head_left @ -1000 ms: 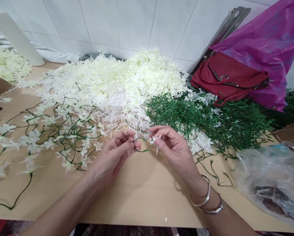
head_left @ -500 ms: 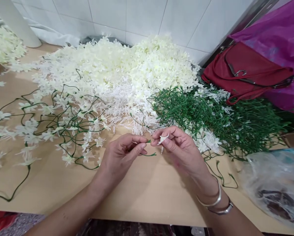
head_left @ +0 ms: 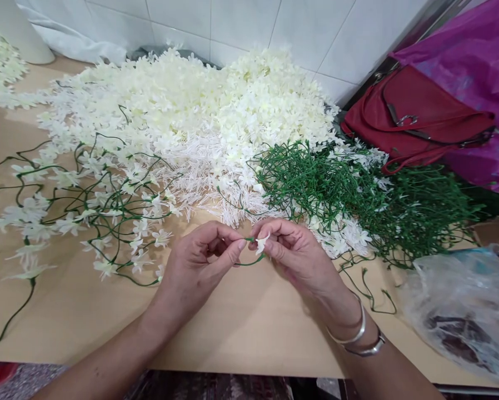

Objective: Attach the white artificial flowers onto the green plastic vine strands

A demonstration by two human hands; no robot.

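My left hand [head_left: 199, 266] pinches a thin green plastic stem [head_left: 249, 261] between thumb and forefinger above the tan tabletop [head_left: 241, 322]. My right hand [head_left: 295, 253] pinches a small white artificial flower [head_left: 261, 243] whose base touches the tip of that stem. The two hands meet near the table's front middle. Right behind them lies a big heap of cream and white loose flowers [head_left: 199, 116]. A tangle of bare green stems [head_left: 324, 189] lies to the right of the heap.
Finished stems with flowers [head_left: 91, 205] sprawl across the left of the table. A red handbag [head_left: 416, 122] and a purple plastic bag [head_left: 470, 66] lean at the back right. A clear plastic bag [head_left: 462, 305] lies at the front right. White tiles line the wall.
My right hand has brought the white flower leftward onto the tip of the green stem; the hands have closed together. The view has tilted slightly downward.
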